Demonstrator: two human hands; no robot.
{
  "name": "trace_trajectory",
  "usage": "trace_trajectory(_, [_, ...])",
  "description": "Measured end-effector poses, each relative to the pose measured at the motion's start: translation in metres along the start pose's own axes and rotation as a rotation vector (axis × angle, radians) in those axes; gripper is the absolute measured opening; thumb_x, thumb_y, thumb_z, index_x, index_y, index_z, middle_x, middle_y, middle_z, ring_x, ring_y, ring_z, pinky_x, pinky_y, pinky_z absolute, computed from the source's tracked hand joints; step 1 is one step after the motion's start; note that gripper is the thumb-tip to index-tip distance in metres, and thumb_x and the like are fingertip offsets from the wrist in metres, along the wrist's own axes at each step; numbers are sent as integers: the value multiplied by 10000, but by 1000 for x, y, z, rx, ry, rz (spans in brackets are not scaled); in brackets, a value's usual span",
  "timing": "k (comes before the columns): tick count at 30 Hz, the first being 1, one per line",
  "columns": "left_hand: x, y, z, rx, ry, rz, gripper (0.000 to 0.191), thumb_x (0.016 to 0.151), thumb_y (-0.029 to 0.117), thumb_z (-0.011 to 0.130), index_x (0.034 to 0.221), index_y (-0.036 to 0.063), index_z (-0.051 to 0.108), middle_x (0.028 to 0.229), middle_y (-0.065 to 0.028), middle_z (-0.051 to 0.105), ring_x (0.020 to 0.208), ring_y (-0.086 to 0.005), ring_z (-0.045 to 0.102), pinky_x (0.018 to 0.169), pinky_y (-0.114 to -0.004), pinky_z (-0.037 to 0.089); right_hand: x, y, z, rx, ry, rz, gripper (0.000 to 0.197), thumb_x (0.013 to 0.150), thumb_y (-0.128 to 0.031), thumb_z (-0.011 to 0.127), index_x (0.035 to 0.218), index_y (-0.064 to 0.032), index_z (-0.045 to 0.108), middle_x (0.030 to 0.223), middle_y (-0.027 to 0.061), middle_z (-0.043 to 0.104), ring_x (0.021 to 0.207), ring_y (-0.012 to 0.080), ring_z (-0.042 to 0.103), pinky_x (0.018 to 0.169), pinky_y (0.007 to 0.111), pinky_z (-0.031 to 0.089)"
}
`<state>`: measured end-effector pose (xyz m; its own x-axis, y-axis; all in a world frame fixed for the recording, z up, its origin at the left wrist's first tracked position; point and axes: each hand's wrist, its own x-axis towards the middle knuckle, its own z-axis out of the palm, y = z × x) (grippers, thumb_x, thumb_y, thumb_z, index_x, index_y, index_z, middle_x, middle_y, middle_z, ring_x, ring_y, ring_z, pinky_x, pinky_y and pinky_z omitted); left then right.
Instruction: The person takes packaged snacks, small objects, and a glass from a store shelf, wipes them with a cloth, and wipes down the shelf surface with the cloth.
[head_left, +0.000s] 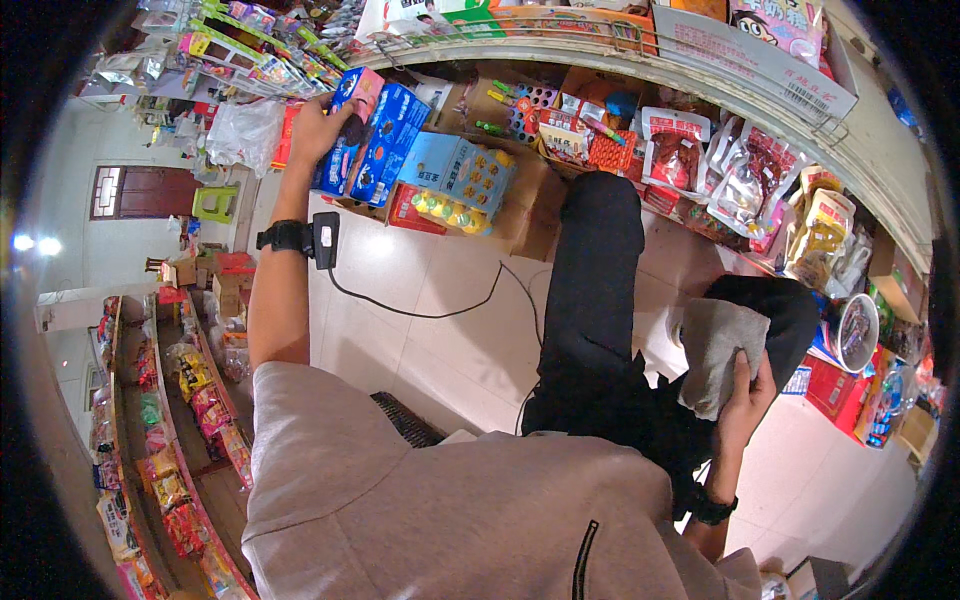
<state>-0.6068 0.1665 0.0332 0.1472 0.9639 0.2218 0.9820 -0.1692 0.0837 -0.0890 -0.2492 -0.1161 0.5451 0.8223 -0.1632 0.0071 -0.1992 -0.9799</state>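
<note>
My left hand (319, 129) is stretched out to the upper left, its fingers around the near side of a blue and pink snack box (352, 124). Against that box leans another blue snack box (391, 142). To their right lies a light blue carton (457, 169) with yellow-capped small bottles (454, 212) at its edge. My right hand (750, 390) rests over my bent right leg and holds a grey cloth (724, 349). Both wrists wear black straps; a cable runs from the left one.
A shelf edge (637, 64) curves above, with bagged snacks (675, 150) below it. An open cardboard box (541, 202) stands near my knee. A round tub (855, 334) is at the right, a green stool (216, 204) far left. Snack shelves (172, 435) stand at the lower left.
</note>
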Motion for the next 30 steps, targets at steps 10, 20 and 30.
trace_trajectory(10, [-3,1,15,-50,-89,-43,550,824,446,657,1078,-41,671,975,-240,692,915,-348,680,825,-409,503,5,4,-5,29,47,26,239,972,-127,532,1118,40,620,982,53,650,873,110,554,807,238,432])
trace_trajectory(20, [1,-2,23,0,-80,-9,653,833,477,652,1189,-69,609,1103,-277,652,1044,-371,644,915,-403,484,2,9,-7,40,14,87,314,968,-158,551,1196,52,599,1083,87,655,962,145,584,888,265,435])
trace_trajectory(30, [-15,73,6,-134,195,123,471,931,341,577,1222,-28,598,1226,-230,610,1162,-337,575,1001,-384,416,11,4,-14,37,33,71,225,959,-124,551,1092,32,642,963,54,678,842,114,580,762,263,465])
